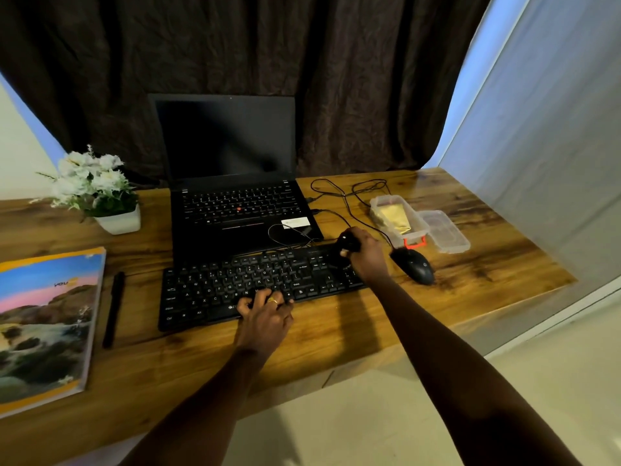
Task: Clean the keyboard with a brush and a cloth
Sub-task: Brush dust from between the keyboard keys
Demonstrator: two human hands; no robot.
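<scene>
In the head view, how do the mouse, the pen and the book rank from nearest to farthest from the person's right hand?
1. Mouse, just right of the right hand, which grips the brush.
2. Pen, on the left, past the keyboard's left end.
3. Book, farthest left, beyond the pen.
</scene>
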